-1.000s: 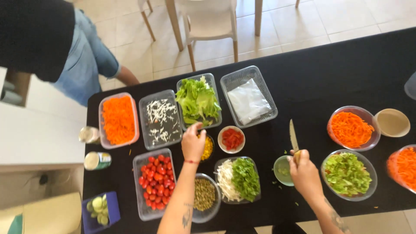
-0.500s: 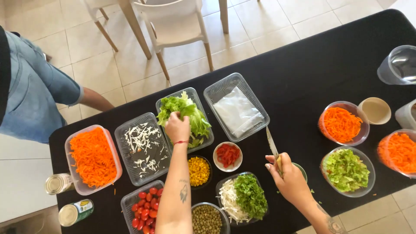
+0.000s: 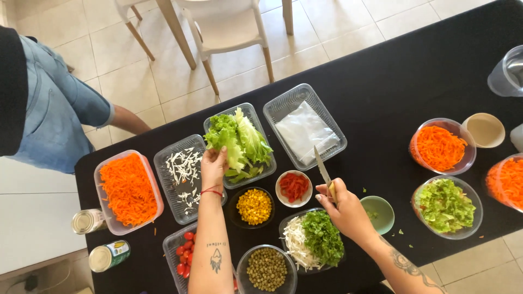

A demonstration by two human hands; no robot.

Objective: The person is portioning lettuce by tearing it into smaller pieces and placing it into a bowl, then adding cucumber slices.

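Observation:
My left hand (image 3: 214, 166) reaches over the table and grips a lettuce leaf (image 3: 222, 136) in a clear tray of lettuce (image 3: 256, 171). My right hand (image 3: 344, 209) holds a knife (image 3: 323, 169) by its handle, blade pointing away from me, above a bowl of shredded cabbage and chopped greens (image 3: 311, 239). Between my hands sit a small bowl of chopped red pepper (image 3: 294, 187) and a bowl of corn (image 3: 254, 207).
On the black table (image 3: 392, 92) stand trays of grated carrot (image 3: 128, 188), white shreds (image 3: 182, 174), cherry tomatoes (image 3: 185, 258), a bowl of peas (image 3: 267, 269), salad bowls (image 3: 447, 206) at right, two cans (image 3: 109, 255). Another person (image 3: 49, 103) stands far left; a chair (image 3: 223, 27) beyond.
My left hand has moved from beside the corn bowl up to the lettuce tray and closed on a leaf. The right hand with the knife stays near the greens bowl.

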